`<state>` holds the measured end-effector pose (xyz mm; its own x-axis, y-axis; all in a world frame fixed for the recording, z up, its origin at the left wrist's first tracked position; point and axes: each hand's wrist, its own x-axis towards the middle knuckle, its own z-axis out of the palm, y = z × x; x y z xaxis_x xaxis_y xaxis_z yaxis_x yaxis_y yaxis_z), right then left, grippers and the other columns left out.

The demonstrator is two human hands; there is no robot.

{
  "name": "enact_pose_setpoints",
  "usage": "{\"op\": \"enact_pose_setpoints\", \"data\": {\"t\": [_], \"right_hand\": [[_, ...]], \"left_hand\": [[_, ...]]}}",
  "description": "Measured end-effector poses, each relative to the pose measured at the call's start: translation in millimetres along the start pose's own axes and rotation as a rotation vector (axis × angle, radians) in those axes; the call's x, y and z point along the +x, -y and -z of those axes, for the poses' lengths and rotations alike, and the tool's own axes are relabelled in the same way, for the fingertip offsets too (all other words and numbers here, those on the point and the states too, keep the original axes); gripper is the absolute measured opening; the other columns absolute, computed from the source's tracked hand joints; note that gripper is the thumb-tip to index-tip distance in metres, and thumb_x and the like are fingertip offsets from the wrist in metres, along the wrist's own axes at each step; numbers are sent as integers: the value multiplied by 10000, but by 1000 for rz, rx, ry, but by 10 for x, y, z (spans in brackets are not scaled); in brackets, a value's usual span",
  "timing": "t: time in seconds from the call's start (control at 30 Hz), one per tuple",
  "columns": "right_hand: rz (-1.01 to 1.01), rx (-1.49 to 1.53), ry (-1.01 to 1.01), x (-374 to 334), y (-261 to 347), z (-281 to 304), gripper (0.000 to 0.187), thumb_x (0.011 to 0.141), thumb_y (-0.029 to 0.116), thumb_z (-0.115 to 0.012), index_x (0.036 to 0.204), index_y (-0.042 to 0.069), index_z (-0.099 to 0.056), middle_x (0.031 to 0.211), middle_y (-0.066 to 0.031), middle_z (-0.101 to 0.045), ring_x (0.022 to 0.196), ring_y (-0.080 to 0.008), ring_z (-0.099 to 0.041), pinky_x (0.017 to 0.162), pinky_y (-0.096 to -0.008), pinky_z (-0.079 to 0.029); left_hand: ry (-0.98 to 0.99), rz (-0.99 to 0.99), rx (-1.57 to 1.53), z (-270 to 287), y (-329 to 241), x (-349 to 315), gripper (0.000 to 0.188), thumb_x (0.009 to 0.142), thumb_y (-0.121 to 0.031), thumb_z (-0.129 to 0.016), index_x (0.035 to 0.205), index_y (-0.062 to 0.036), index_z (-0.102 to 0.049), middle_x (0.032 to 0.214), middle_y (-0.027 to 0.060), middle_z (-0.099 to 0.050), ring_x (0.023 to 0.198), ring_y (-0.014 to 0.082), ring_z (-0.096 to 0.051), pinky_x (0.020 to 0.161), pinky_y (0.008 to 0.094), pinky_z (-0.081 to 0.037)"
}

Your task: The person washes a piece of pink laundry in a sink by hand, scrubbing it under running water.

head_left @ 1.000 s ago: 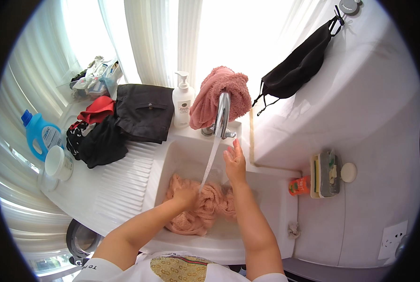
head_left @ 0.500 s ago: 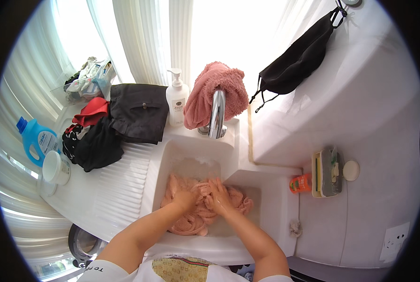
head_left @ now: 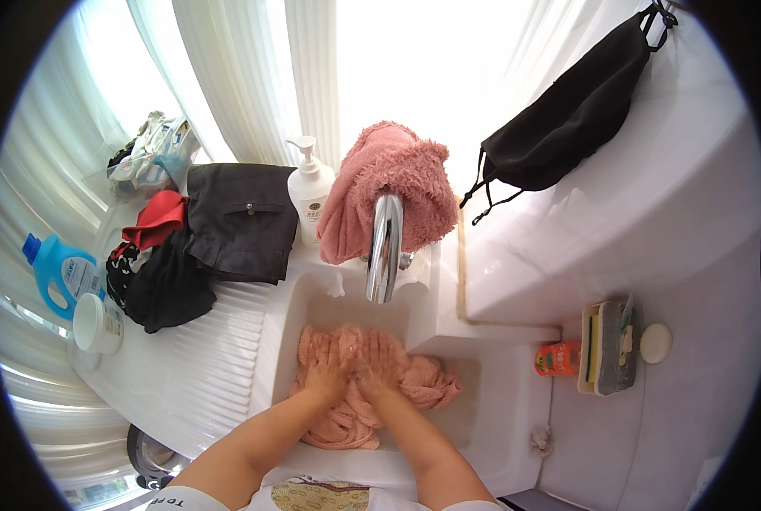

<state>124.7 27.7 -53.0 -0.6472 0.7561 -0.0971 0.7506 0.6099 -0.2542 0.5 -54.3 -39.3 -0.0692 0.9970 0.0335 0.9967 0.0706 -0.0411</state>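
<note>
A wet pink cloth, looking like a towel [head_left: 346, 426], lies bunched in the white sink basin [head_left: 500, 409], in cloudy water. My left hand [head_left: 329, 373] rests on it with the fingers stretched out, pointing away from me. Close beside it, my right hand [head_left: 379, 366] also lies flat on the cloth, fingers extended. Both palms press on the wet fabric, and neither is wrapped round it. Beyond the hands, a chrome faucet [head_left: 385, 255] reaches over the basin, with a darker pink fluffy towel [head_left: 389, 162] draped over its back.
Left of the basin is a ribbed washboard [head_left: 219, 349]. Past it lie folded dark trousers [head_left: 244, 226], black clothing [head_left: 172, 289], a pump bottle [head_left: 311, 196], a blue detergent jug [head_left: 61, 272] and a white tub [head_left: 99, 324]. A sponge holder [head_left: 606, 349] stands right; a black mask [head_left: 568, 111] hangs above.
My left hand has gone from bent fingers to lying flat with fingers outstretched. My right hand has moved slightly left, nearer to it. The view has shifted, so the surroundings sit lower.
</note>
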Motion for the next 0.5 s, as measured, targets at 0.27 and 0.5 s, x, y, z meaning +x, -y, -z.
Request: {"op": "enact_pose_setpoints", "data": {"t": [0.27,0.5], "right_hand": [[220,65,105,133,-279,276,505,835,274,-583,1252,-4,-516,1264,-235,-528,1163,-377,-513,955,-477,-416],[-447,395,-117,37,-14,290,412,736,257,-715,1053,-3,-667,1165,-219,-609,1100,-291,-572,920,-432,-454]], "left_hand": [[715,36,-220,870,166,795,681,807,-339,-612,1399,-77,-400,1348,199,-474,1273,322,-425,1107,449,-232],[369,398,-606,218,109,567,530,782,-274,-623,1244,-28,-537,1162,249,-573,1138,337,-535,989,486,-402]]}}
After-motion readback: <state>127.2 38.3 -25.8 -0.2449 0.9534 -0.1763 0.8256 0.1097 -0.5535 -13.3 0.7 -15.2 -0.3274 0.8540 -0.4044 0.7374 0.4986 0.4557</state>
